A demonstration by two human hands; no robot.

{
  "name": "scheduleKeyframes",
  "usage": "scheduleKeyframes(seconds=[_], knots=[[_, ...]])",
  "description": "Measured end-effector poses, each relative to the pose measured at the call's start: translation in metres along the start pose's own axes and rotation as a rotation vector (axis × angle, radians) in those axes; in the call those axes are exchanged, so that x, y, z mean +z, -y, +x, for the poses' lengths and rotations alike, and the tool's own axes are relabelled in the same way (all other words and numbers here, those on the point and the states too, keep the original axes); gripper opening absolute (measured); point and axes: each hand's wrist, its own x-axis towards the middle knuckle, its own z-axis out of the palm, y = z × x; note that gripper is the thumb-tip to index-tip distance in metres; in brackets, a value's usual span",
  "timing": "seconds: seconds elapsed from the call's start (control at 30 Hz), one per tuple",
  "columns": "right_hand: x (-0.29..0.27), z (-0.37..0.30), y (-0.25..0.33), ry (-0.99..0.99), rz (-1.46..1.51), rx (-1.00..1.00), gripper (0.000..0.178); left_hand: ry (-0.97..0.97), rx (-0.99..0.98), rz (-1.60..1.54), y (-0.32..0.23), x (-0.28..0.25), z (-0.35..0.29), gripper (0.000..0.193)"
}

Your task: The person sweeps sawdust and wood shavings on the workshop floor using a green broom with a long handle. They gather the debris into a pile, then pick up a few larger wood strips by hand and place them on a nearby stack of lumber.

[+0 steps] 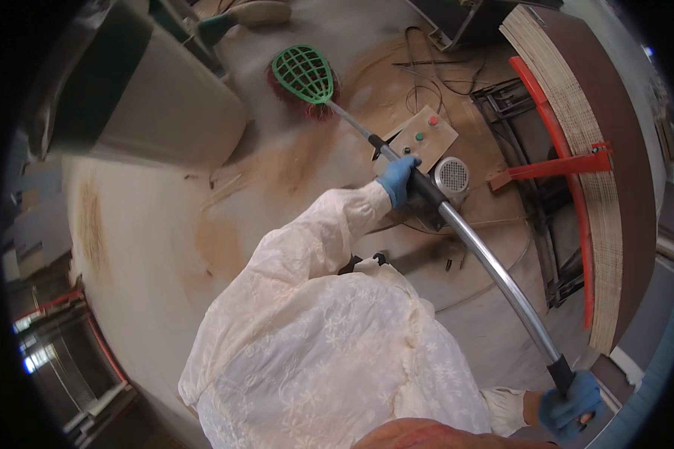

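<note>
A long-handled broom (494,271) slants across the view, from far middle to near right. Its green lattice head (302,72) rests low over the dusty floor, with reddish bristles fanning out beneath. In a blue glove, my left hand (398,179) is wrapped round the black sleeve partway down the pole. At the near right, my right hand (571,406), also gloved in blue, is closed on the black grip at the pole's end. Below the left hand sits a motor with a round pale grille (451,173). Beside it lies a beige control box (433,136) with red and green buttons.
On the right, a tall stack of brown-faced boards (600,187) stands by a red metal frame (562,166). Dark cables (430,71) coil on the floor behind the control box. A large pale-and-green container (168,97) occupies the far left. Brown dust (217,243) streaks the floor.
</note>
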Motion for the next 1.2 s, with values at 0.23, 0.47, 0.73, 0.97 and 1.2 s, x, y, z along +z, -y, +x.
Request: scheduleKeyframes(seconds=[0.23, 0.47, 0.73, 0.97, 1.2], knots=[[0.25, -0.019, -0.114, 0.338, -0.166, -0.003, 0.032, 0.099, 0.048, 0.17, -0.171, 0.041, 0.148, 0.028], [0.401, -0.017, -0.204, 0.724, -0.241, -0.079, 0.019, -0.11, 0.333, 0.442, -0.223, 0.038, 0.244, 0.023], [0.432, 0.001, -0.188, 1.309, -0.119, 0.099, 0.015, -0.129, 0.135, 0.274, -0.177, -0.008, 0.212, 0.026], [0.377, 0.049, -0.136, 1.334, -0.142, 0.152, 0.013, 0.328, 0.13, 0.033, -0.127, -0.001, 0.15, 0.023], [0.23, 0.085, -0.002, 1.21, -0.985, 0.17, 0.026, 0.256, -0.046, -0.121, 0.014, -0.008, 0.002, 0.033]])
